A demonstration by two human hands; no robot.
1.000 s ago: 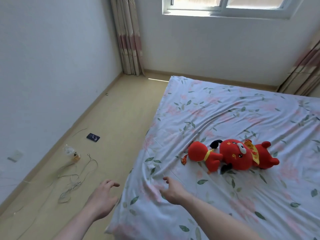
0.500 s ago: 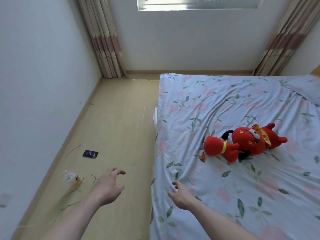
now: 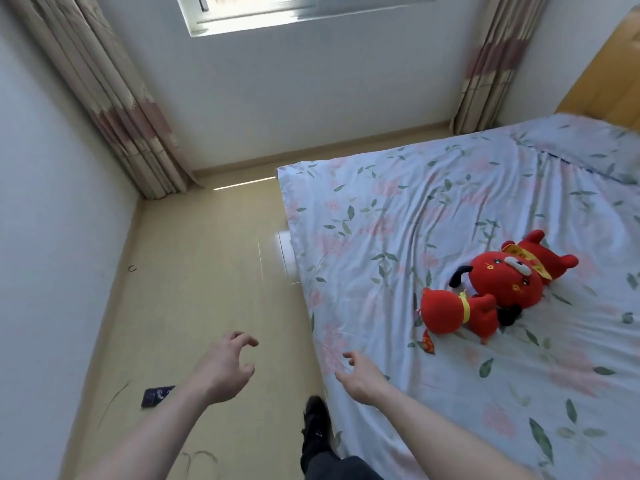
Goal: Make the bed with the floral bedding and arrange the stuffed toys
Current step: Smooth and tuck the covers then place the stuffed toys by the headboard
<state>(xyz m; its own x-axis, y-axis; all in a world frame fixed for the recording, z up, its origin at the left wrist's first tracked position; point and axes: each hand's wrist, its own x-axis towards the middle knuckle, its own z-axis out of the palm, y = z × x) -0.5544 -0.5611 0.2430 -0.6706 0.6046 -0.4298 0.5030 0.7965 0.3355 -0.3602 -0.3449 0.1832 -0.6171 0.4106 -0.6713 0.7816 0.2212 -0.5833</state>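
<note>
We stand at the side of the bed, with the floral sheet [image 3: 398,237] spread across the mattress but rumpled, long creases running from the near edge toward the middle. Our left hand [image 3: 221,368] hangs over the floor beside the bed, fingers spread and loosely curled, holding nothing. Our right hand [image 3: 360,375] reaches over the sheet's edge, fingers relaxed and apart; whether the fingertips touch the cloth we cannot tell, but nothing is pinched. The red stuffed toys [image 3: 491,289] lie tumbled together on their sides near the middle of the bed, well apart from both hands, and a pillow [image 3: 588,147] in the same print sits by the wooden headboard [image 3: 602,81]. We judge the step in hand to be smoothing the bedding along this side. The next move likely calls for both hands to take the sheet's edge and draw it taut, pulling out the creases without dragging the toys, which wait to be set upright.
</note>
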